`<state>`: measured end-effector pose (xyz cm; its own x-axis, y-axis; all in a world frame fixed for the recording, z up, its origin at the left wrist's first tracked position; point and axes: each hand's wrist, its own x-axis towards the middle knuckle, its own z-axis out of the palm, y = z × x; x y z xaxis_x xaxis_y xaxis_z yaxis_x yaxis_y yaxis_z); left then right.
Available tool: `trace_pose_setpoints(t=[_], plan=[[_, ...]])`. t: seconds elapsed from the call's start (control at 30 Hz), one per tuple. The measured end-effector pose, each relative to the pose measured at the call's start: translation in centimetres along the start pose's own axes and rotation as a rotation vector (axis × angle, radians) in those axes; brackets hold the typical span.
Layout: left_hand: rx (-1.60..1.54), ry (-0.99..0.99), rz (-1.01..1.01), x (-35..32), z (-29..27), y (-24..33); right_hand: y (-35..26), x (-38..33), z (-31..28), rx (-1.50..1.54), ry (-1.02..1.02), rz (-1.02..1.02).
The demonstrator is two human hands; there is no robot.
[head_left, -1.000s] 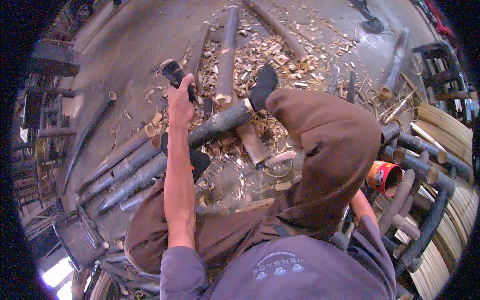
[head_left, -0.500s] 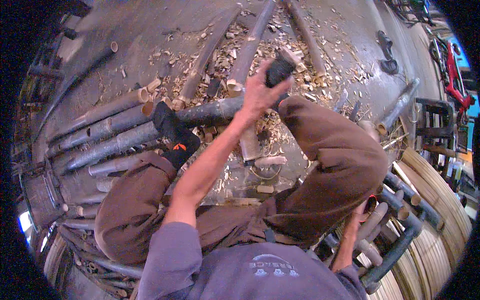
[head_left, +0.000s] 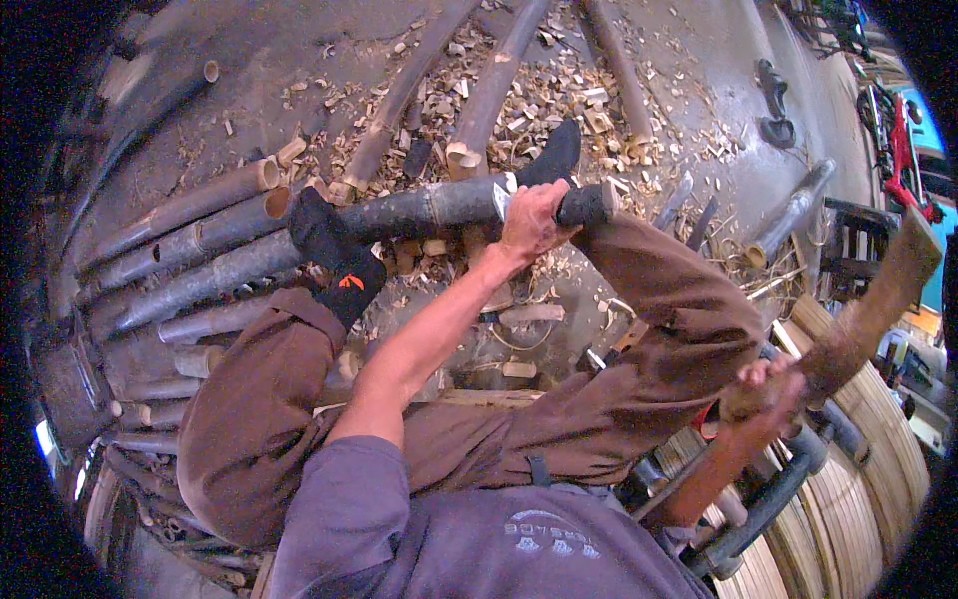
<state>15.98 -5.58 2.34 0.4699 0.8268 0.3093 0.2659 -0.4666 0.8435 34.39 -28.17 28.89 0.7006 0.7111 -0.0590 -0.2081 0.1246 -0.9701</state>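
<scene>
My left hand is closed round a chisel with a thick dark-wrapped handle and a pale butt end. The metal blade shows past the fingers, against the end of a dark bamboo pole lying crosswise between my feet. Whether the edge bites into the bamboo cannot be seen. Off to the right, beside my right knee, my right hand grips a long wooden mallet. It is raised slantwise and slightly smeared by motion.
Three bamboo poles stretch away ahead, amid scattered wood chips. Several cut bamboo lengths lie at left. My socked feet flank the crosswise pole. Pale slat bundles and a dark stool stand at right.
My left hand has lowered the chisel from ahead to the crosswise pole. My right hand has come up from beside my knee with the mallet, which was not visible before.
</scene>
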Motion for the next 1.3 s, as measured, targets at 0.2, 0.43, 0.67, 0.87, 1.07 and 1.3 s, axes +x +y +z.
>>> trace_pose_setpoints(t=[0.2,0.43,0.67,0.87,1.07,1.3], plan=[[-0.06,0.008,0.02,0.3,-0.1,-0.4,2.5,-1.5,6.9,-0.335,0.156,-0.059],[-0.103,0.066,0.017,0.7,-0.2,-0.5,3.6,-1.7,6.6,-0.373,0.175,-0.065],[-0.174,0.041,-0.095,0.9,-0.9,0.1,4.1,-1.9,6.3,-0.395,0.227,-0.083],[-0.204,0.105,-0.067,0.9,-2.0,0.3,4.7,3.3,4.5,0.175,0.082,-0.317],[-0.08,0.105,-0.057,1.8,-1.2,-0.1,18.6,0.4,9.2,-1.055,-0.034,-0.166],[-0.066,0.115,-0.087,1.1,-0.8,0.1,11.6,7.2,-1.1,-0.236,0.304,-0.166]])
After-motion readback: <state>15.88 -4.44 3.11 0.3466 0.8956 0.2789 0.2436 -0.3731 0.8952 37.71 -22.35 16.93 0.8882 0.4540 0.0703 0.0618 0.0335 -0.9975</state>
